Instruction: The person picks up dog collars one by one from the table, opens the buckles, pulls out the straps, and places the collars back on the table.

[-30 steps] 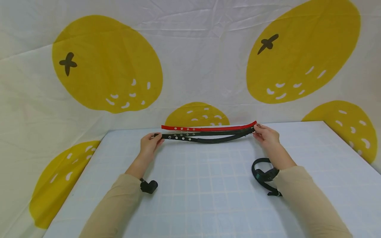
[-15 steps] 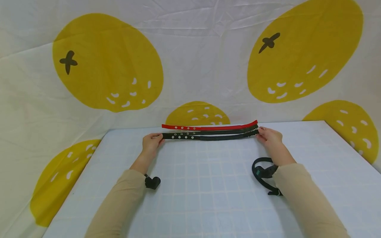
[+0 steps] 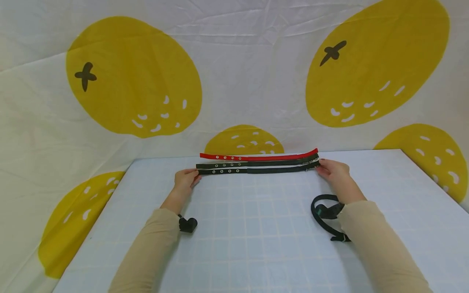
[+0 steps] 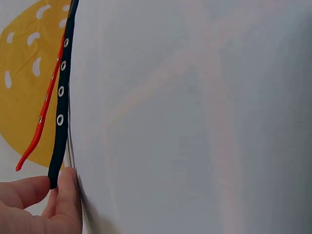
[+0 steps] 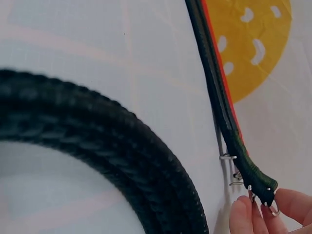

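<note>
Three strap collars lie side by side near the table's back edge: a red collar [image 3: 264,157], a dark green collar [image 3: 264,163] and, in front, a black collar [image 3: 271,170]. Metal eyelets line their left parts. My left hand [image 3: 186,179] pinches the black collar's left end between thumb and fingers. At the opposite end my right hand [image 3: 334,170] pinches the metal hardware of the black collar. In the right wrist view my right fingers [image 5: 241,214] grip a small ring at the collar's tip, and the stacked ends partly hide one another.
A curled black braided strap [image 3: 316,209] lies below my right hand, partly hidden by the wrist camera; it fills much of the right wrist view as a thick loop [image 5: 117,141]. Behind the table [image 3: 256,228] hangs a white cloth [image 3: 249,81] with yellow fruit prints.
The bowed black collar is pulled straight and now runs alongside the dark green one. My left hand has shifted its hold to the black collar's tip; my right hand has moved slightly right and down.
</note>
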The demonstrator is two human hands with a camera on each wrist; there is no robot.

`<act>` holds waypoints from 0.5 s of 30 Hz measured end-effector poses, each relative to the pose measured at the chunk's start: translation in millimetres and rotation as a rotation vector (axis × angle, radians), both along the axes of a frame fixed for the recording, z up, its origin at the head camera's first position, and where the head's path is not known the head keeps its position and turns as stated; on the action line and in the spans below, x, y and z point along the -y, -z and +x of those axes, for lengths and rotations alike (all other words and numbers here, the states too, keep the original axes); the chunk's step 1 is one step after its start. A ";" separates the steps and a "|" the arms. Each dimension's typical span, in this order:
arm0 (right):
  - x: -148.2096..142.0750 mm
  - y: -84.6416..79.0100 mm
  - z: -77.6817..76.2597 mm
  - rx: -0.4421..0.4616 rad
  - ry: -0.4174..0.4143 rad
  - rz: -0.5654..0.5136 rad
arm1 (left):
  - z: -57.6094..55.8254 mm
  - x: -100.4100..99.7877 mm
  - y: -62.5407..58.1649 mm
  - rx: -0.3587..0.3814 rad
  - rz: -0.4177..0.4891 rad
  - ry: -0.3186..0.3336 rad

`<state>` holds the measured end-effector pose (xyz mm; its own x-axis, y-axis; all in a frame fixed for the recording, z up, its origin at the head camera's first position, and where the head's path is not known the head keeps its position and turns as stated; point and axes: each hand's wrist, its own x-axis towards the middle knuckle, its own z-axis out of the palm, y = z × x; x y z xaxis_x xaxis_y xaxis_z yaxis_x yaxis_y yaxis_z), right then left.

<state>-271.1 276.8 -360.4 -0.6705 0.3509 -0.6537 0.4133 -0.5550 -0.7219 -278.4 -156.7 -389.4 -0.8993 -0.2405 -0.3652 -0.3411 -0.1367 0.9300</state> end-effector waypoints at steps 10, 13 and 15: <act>-6.4 -14.0 15.1 -0.003 -0.020 -0.019 | 11.0 11.0 -14.4 0.026 -0.008 0.062; -14.8 -18.5 18.5 0.018 -0.058 0.032 | 14.0 13.8 -22.1 0.031 0.021 0.045; -21.9 -21.2 21.3 0.024 -0.114 0.084 | 16.0 13.6 -25.9 0.023 0.024 0.017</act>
